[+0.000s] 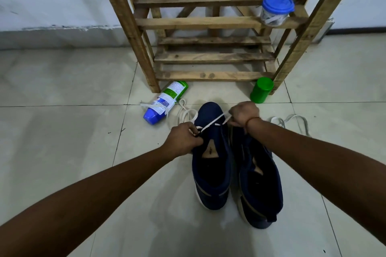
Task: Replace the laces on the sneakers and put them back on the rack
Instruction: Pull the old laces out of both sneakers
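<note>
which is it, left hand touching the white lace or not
Touching. The head view shows the left hand pinching the white lace, which runs taut across to the right hand.

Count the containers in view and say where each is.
3: a blue-lidded jar on the rack, a green canister upright by its right leg, and a bottle lying by its left leg.

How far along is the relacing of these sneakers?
Done: nothing finished; both sneakers stand on the floor, off the rack. In hand: the left hand and right hand pinch a white lace stretched across the front of the left sneaker. Left: threading that lace upward, lacing the right sneaker, which shows no lace where visible, perhaps with the loose lace beside it, then racking both.
</note>
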